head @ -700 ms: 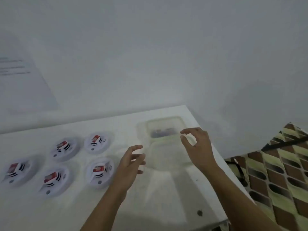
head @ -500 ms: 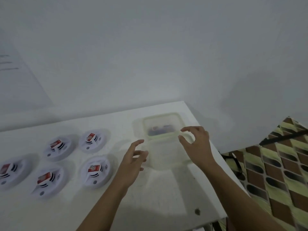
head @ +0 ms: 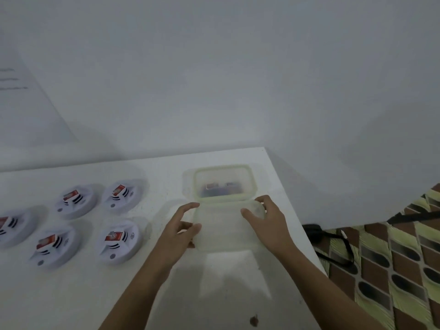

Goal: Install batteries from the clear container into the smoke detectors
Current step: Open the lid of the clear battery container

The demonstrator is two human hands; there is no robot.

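1. Two-handed, carry the lid (head: 222, 231) level: left hand (head: 179, 233) pinching its left edge, right hand (head: 270, 223) curled over its right edge, fingers narrow on the plastic.
2. Set it flat on the near table (head: 78, 298), short of the clear container (head: 252, 186) just beyond at far right, batteries (head: 220, 188) dimly visible inside.
3. Avoid swinging left toward the five smoke detectors (head: 117, 240).
4. Then steady the container's rim with one hand and pick with the other.
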